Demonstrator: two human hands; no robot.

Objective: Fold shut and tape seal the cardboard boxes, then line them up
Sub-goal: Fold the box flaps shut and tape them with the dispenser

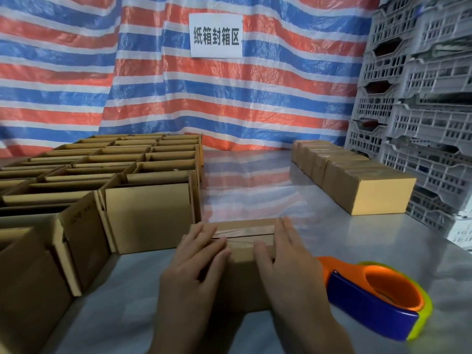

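Observation:
A small closed cardboard box [242, 233] sits on the metal table right in front of me, with clear tape along its top seam. My left hand [196, 261] lies flat on the box's left end, fingers straight and pressing on the tape. My right hand [283, 254] lies flat against the box's right end, thumb on the top. An orange, blue and yellow tape dispenser [375, 295] rests on the table just right of my right hand. Several open boxes [109, 169] stand packed together at the left. A row of sealed boxes [355, 180] runs along the right.
Grey plastic crates [419, 98] are stacked high at the right edge. A striped red, white and blue tarp [153, 85] with a white paper sign [215, 35] hangs behind the table. Bare shiny table surface [245, 180] lies between the open boxes and the sealed row.

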